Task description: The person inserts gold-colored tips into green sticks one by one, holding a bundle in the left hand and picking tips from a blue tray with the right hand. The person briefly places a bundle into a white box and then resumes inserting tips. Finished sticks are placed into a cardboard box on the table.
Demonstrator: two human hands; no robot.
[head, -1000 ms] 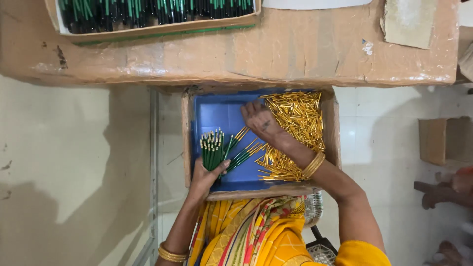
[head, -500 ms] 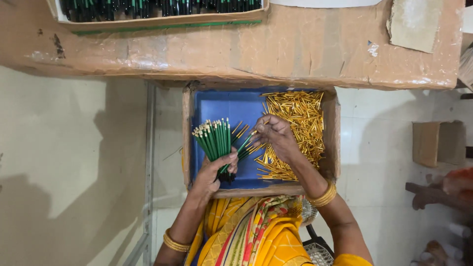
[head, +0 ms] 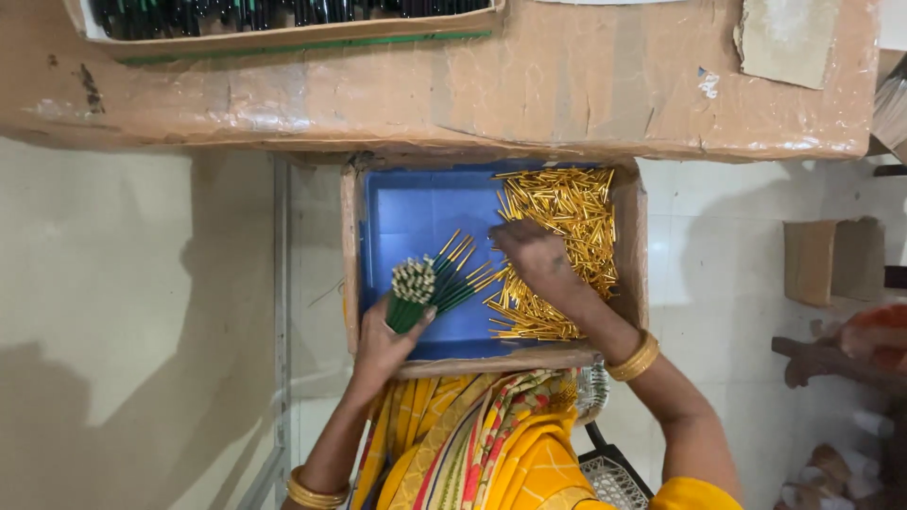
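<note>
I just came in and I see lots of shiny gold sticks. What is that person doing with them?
A person sits over a cardboard box with a blue bottom. The left hand grips a bundle of green sticks, ends pointing up. The right hand reaches into the heap of small gold tubes on the box's right side. A few green sticks with gold ends lie between the hands. Above, a bigger cardboard box carries a tray of dark sticks.

Taped cardboard carton point(head: 529, 85), tiled floor point(head: 123, 312) — small box point(head: 831, 260)
</note>
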